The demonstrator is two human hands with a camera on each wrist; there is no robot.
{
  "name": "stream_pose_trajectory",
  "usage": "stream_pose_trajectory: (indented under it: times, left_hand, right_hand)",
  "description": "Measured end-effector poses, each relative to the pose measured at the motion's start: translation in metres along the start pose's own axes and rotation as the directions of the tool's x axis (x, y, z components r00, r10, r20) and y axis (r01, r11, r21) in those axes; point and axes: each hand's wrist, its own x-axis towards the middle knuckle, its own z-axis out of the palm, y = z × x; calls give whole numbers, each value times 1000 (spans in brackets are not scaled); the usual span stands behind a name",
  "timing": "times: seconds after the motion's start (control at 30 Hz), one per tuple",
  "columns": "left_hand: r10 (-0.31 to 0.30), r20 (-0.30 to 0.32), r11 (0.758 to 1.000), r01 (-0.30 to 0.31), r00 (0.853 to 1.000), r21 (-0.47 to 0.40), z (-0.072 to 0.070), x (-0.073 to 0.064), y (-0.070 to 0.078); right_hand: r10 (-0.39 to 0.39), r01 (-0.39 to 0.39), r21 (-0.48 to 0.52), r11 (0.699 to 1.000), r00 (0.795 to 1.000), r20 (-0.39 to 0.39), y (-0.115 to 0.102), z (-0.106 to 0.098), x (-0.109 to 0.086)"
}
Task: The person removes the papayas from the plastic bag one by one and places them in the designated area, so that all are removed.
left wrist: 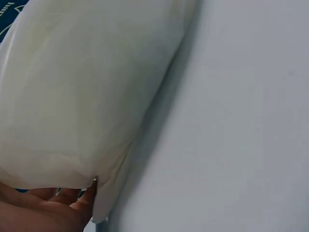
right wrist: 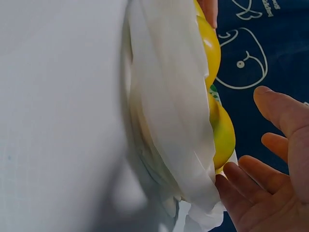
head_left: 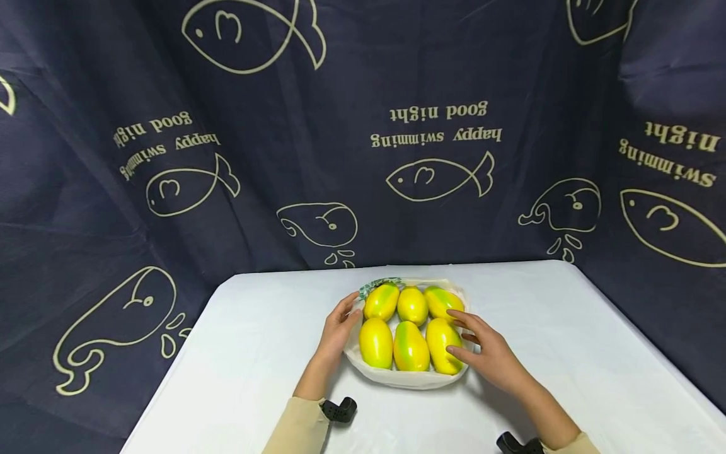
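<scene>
Beige sleeve [head_left: 295, 429], head view: nearest the camera, bottom edge
White bag [head_left: 414, 379]: on the worktop [head_left: 595, 353], mouth upward, between both grips
Fruits [head_left: 411, 347]: six, yellow-green, two rows of three in the bag
Left-hand grip [head_left: 337, 328]: wide, at the bag's left side
Right-hand grip [head_left: 484, 350]: wide, fingers apart, beside the right-hand fruits
Left wrist view: fingers at the bag's edge, partly hidden behind it
Right wrist view: fingers spread, one fingertip at the bag's rim
Step in hand (judged): steadying the filled bag from both sides
Next move (judged): calls for even, light pressure, as the fruits look loose

Six mangoes [head_left: 411, 347] (two rows) sit in a white bag [head_left: 416, 379].
</scene>
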Motion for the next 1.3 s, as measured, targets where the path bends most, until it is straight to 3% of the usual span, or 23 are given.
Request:
stream_pose_trajectory:
  times: [0.23, 0.47, 0.67, 1.07, 1.3]
  left_hand:
    - [22, -14, 1000, -23, 1000, -4, 1, 1, -6]
    - [20, 14, 995, -18, 1000, -95, 3, -3, -10]
    - [45, 63, 990, -36, 997, -137, 1, -3, -14]
    - [51, 68, 991, -42, 996, -130, -3, -5, -15]
    - [34, 65, 991, -25, 997, -134, -1, -3, -15]
  right_hand:
    - [26, -24, -21, 999, 996, 88, 3, 1, -1]
    - [80, -69, -70, 995, 984, 159, 3, 2, -5]
    - [102, -91, -70, 993, 979, 178, 4, 6, -4]
    - [70, -42, -169, 985, 983, 168, 1, 12, -2]
    - [81, -52, -191, 980, 985, 149, 3, 12, -3]
